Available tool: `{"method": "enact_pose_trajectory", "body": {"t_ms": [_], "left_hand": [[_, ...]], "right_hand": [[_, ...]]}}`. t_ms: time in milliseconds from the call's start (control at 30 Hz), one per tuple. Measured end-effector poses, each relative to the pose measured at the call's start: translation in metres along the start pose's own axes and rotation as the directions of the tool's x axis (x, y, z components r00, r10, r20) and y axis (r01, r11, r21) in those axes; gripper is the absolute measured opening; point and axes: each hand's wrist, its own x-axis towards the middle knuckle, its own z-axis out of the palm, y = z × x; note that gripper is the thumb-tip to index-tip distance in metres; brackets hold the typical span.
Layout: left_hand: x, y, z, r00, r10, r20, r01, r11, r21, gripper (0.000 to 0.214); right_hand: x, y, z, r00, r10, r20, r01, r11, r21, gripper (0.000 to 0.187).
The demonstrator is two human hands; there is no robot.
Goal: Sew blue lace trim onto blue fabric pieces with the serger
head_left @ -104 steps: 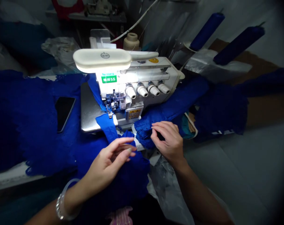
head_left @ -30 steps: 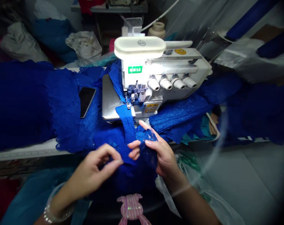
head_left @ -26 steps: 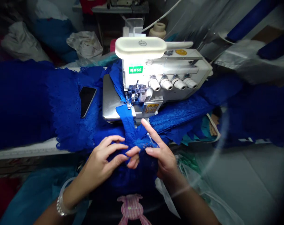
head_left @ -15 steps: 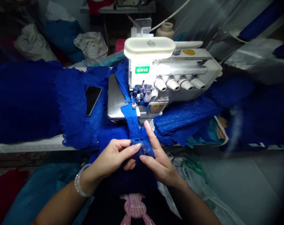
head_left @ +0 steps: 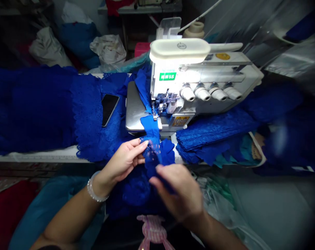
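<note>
A strip of blue lace fabric (head_left: 151, 152) runs toward me from under the presser foot of a white overlock sewing machine (head_left: 168, 85). My left hand (head_left: 123, 159) pinches the lace at its left edge between thumb and fingers, just in front of the machine's metal plate (head_left: 135, 113). Lower and to the right, my right hand (head_left: 182, 189) is curled and smeared by motion, with the lower end of the lace between its thumb and fingers. More blue fabric (head_left: 134, 194) hangs below both hands over my lap.
Folded blue lace pieces (head_left: 214, 130) are stacked right of the machine. A phone (head_left: 110, 109) lies on blue fabric to the left, beside a large blue pile (head_left: 35, 111). The white table edge (head_left: 50, 154) runs in front. Sacks (head_left: 108, 48) stand behind.
My right hand has moved down and closed from spread fingers, drawing the lace downward. My left hand has shifted slightly up along the strip. The view has shifted a little, moving the machine rightward.
</note>
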Motion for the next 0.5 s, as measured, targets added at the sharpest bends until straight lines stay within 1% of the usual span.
{"method": "enact_pose_trajectory", "body": {"t_ms": [33, 67, 100, 133, 167, 200, 233, 267, 300, 333, 367, 400, 433, 467, 500], "left_hand": [[0.003, 0.002, -0.001, 1.000, 0.018, -0.017, -0.017, 1.000, 0.018, 0.026], [0.005, 0.003, -0.001, 0.998, 0.042, -0.041, -0.040, 0.998, 0.041, 0.027], [0.008, 0.004, -0.002, 0.995, 0.070, -0.071, -0.065, 0.996, 0.068, 0.028], [0.010, 0.005, -0.002, 0.990, 0.101, -0.100, -0.091, 0.991, 0.094, 0.029], [0.011, 0.006, -0.003, 0.984, 0.126, -0.125, -0.111, 0.987, 0.119, 0.030], [0.012, 0.005, -0.003, 0.979, 0.142, -0.144, -0.122, 0.983, 0.139, 0.030], [0.012, 0.004, -0.004, 0.976, 0.150, -0.156, -0.126, 0.980, 0.154, 0.030], [0.012, 0.003, -0.006, 0.975, 0.150, -0.166, -0.123, 0.979, 0.161, 0.031], [0.011, 0.002, -0.007, 0.975, 0.140, -0.174, -0.113, 0.981, 0.160, 0.032], [0.011, 0.000, -0.010, 0.975, 0.125, -0.181, -0.097, 0.983, 0.155, 0.034], [0.010, -0.001, -0.012, 0.976, 0.107, -0.189, -0.080, 0.986, 0.146, 0.036], [0.009, -0.002, -0.015, 0.977, 0.088, -0.195, -0.062, 0.989, 0.136, 0.037], [0.008, -0.003, -0.017, 0.977, 0.068, -0.202, -0.043, 0.991, 0.128, 0.038], [0.007, -0.004, -0.019, 0.977, 0.050, -0.206, -0.025, 0.992, 0.121, 0.037], [0.006, -0.005, -0.021, 0.979, 0.036, -0.201, -0.013, 0.993, 0.115, 0.036]], "right_hand": [[0.000, -0.001, 0.007, 0.977, -0.149, 0.150, 0.160, 0.985, -0.067, 0.036], [0.001, -0.001, 0.016, 0.917, -0.242, 0.316, 0.288, 0.951, -0.109, 0.029], [0.003, -0.001, 0.024, 0.846, -0.281, 0.453, 0.382, 0.913, -0.146, 0.024], [0.006, -0.002, 0.031, 0.786, -0.291, 0.545, 0.449, 0.875, -0.181, 0.019], [0.009, -0.002, 0.035, 0.743, -0.302, 0.598, 0.501, 0.842, -0.198, 0.016], [0.012, -0.003, 0.036, 0.717, -0.323, 0.618, 0.532, 0.826, -0.186, 0.017], [0.013, -0.003, 0.033, 0.707, -0.359, 0.610, 0.536, 0.834, -0.130, 0.019], [0.013, -0.003, 0.026, 0.708, -0.401, 0.582, 0.505, 0.863, -0.019, 0.021], [0.010, -0.001, 0.016, 0.731, -0.412, 0.544, 0.413, 0.902, 0.127, 0.020], [0.003, 0.001, 0.004, 0.782, -0.366, 0.504, 0.249, 0.926, 0.285, 0.019], [-0.006, 0.005, -0.010, 0.839, -0.264, 0.476, 0.034, 0.898, 0.439, 0.017], [-0.019, 0.011, -0.024, 0.865, -0.084, 0.494, -0.236, 0.802, 0.549, 0.021], [-0.033, 0.020, -0.036, 0.852, 0.152, 0.500, -0.466, 0.656, 0.594, 0.032], [-0.048, 0.031, -0.047, 0.771, 0.401, 0.495, -0.637, 0.498, 0.588, 0.043], [-0.063, 0.044, -0.056, 0.597, 0.640, 0.483, -0.787, 0.351, 0.507, 0.051]]}}
